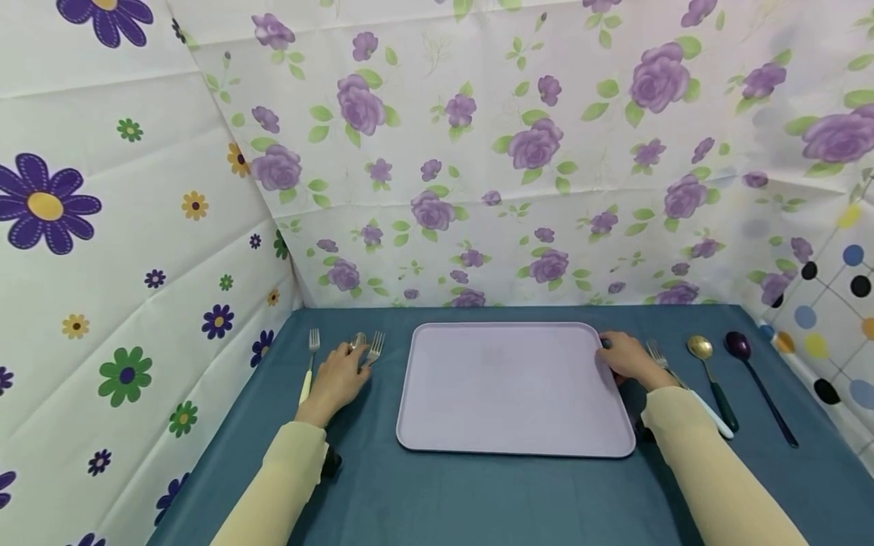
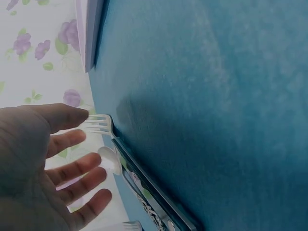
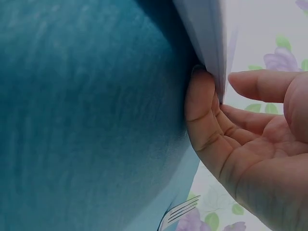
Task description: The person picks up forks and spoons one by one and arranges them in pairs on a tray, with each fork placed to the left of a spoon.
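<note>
My left hand [image 1: 336, 383] hovers over the cutlery left of the tray, its fingers spread and holding nothing. Close by its fingertips are a fork [image 2: 101, 126] with a dark handle and a silver spoon [image 2: 109, 160] with an ornate handle. In the head view, that fork [image 1: 376, 346] shows its tines beyond the hand, while a fork with a pale yellow handle [image 1: 306, 385] lies to its left. My right hand [image 1: 630, 358] grips the right edge of the pale lilac tray [image 1: 505, 387] near its far corner, with fingers [image 3: 199, 98] curled under the rim and the thumb above.
Right of the tray lie a fork with a white handle [image 1: 713, 415], a gold spoon with a green handle [image 1: 700, 349] and a dark purple spoon [image 1: 739, 346]. A blue cloth [image 1: 464, 497] covers the table. Flowered sheets [image 1: 437, 250] hang behind and at the sides.
</note>
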The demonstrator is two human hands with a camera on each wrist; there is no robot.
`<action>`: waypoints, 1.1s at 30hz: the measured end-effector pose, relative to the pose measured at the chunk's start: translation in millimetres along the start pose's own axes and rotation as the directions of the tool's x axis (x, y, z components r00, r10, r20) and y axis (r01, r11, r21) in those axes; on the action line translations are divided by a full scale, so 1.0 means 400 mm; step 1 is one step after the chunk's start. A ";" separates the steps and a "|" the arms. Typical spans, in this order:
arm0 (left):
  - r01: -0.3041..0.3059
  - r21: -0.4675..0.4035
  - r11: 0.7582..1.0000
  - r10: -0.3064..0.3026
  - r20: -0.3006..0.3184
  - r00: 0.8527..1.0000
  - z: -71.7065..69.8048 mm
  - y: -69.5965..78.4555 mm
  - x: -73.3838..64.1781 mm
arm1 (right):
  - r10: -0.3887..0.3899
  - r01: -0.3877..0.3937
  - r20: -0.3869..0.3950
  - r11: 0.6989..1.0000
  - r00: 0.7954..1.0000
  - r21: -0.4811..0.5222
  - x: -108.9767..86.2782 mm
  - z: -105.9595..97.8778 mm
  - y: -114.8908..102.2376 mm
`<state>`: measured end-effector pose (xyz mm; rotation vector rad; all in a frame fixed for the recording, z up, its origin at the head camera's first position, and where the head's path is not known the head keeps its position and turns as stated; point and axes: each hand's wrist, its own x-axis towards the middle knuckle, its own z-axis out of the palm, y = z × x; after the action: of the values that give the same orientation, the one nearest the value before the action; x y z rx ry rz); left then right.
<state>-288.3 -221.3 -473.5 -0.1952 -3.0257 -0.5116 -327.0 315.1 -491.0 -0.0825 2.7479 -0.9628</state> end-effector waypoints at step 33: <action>0.040 -0.029 0.999 -0.038 0.052 0.998 0.019 -0.007 -0.037 | -0.043 0.042 0.017 0.997 0.999 0.067 -0.007 0.002 0.030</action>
<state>-274.4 -223.0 -482.7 -0.1538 -3.0789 -0.5642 -324.0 324.2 -498.7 -0.1378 2.7052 -1.0580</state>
